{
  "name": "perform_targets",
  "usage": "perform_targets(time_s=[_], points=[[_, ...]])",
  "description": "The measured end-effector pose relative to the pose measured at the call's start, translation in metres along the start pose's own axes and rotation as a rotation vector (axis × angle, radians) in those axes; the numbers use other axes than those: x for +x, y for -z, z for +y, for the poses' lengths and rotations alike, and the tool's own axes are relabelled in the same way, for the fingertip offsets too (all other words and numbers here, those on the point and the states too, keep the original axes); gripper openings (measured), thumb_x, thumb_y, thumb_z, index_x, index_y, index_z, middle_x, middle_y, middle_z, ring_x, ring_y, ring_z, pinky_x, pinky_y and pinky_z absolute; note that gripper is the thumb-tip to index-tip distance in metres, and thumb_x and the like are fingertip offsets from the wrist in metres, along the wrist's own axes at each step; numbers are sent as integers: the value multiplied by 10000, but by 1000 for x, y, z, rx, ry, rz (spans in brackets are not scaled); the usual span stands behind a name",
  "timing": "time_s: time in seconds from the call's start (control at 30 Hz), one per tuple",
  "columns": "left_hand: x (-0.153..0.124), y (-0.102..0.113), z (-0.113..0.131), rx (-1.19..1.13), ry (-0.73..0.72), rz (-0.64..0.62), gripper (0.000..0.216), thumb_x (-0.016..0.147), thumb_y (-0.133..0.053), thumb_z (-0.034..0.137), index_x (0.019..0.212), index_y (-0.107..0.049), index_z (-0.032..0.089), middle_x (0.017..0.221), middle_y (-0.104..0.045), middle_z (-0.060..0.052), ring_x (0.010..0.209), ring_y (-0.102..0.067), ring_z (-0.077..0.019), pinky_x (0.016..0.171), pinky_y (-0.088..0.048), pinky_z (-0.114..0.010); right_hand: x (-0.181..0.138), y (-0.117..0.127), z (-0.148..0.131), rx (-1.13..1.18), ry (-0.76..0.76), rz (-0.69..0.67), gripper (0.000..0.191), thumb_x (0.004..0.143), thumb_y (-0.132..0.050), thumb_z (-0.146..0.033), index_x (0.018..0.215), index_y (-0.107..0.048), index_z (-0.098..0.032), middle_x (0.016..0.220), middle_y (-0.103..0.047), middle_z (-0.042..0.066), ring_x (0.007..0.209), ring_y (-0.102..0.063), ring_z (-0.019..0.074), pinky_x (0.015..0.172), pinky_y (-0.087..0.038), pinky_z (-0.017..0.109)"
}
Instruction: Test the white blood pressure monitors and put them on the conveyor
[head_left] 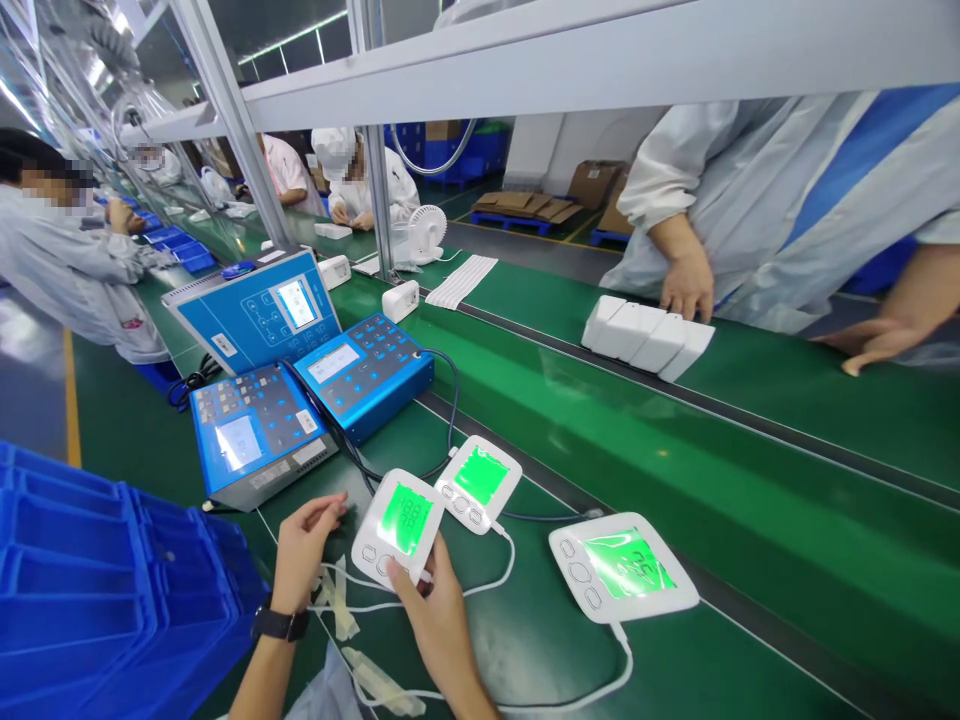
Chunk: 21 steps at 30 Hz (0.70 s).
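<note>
Three white monitors with lit green screens lie on the green bench: a near one (398, 527), a middle one (478, 482) and a right one (622, 567). My right hand (435, 610) rests against the near monitor's lower edge, thumb and fingers pinched on it. My left hand (304, 548), with a black watch on the wrist, hovers just left of that monitor, fingers loosely curled, thumb pointing towards its left edge. White cables (480, 580) run from the monitors across the bench.
Three blue test boxes (365, 375) stand behind the monitors, with dark leads. Stacked blue trays (97, 590) sit at the left. Across the conveyor belt (675, 440), another person's hand rests on a row of white units (645, 337). More workers line the far left.
</note>
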<state>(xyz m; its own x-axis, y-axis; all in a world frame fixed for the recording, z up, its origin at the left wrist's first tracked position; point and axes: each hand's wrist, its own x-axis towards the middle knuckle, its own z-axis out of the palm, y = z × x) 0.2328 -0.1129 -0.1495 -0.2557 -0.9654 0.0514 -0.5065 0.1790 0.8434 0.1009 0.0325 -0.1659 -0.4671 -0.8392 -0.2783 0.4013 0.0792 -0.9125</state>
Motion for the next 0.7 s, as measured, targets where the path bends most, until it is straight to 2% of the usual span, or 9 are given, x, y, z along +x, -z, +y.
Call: perform_targets(time_s=[0.13,0.23,0.33,0.43,0.53,0.63,0.7], points=[[-8,4,6,5,-83,-16,347,862,-652,449,1076,-789,213,1221,-734,-124,1098,-708,-293,909,-588,-404,0,1,0,-2,-18,-15,815,865,-773,-506,1526,-403,-204,1285,-724,120,1133,-714,299,957,-595,407],[-11,-10,16,49,-172,-131,414,793,-693,309,1197,-781,293,1097,-717,-82,983,-706,-269,855,-566,-379,2,5,-1,35,-13,-42,763,868,-770,-539,1479,-457,-204,1293,-720,124,1152,-704,307,960,-591,417],[-11,-23,18,37,-183,-160,368,761,-688,253,1102,-821,286,935,-721,-61,826,-700,-245,780,-559,-357,4,9,-4,77,-2,-90,698,867,-774,-558,1414,-521,-206,1277,-729,120,1162,-700,311,969,-585,420],[-11,-22,10,-21,-96,-54,307,840,-686,378,1064,-826,224,944,-775,-88,821,-732,-266,769,-593,-379,5,10,-5,88,7,-98,689,873,-775,-550,1416,-516,-215,1277,-729,116,1169,-698,309,974,-580,418],[-14,-12,6,-120,38,62,480,925,-622,532,1154,-786,143,1028,-803,-133,833,-775,-278,775,-642,-408,5,9,-4,57,13,-106,685,899,-759,-503,1460,-475,-231,1268,-734,107,1166,-702,300,960,-582,410],[-20,-4,16,-354,193,142,561,863,-717,588,1164,-774,118,1038,-807,-136,875,-788,-280,836,-658,-411,4,7,-3,-7,7,-121,706,888,-772,-400,1493,-440,-252,1248,-745,90,1114,-726,287,933,-592,403],[-23,-2,26,-466,240,154,562,796,-799,585,1132,-790,134,1023,-811,-123,921,-785,-285,873,-654,-399,3,7,-4,-45,5,-139,735,866,-783,-340,1504,-429,-257,1224,-754,80,1078,-738,283,911,-600,399]])
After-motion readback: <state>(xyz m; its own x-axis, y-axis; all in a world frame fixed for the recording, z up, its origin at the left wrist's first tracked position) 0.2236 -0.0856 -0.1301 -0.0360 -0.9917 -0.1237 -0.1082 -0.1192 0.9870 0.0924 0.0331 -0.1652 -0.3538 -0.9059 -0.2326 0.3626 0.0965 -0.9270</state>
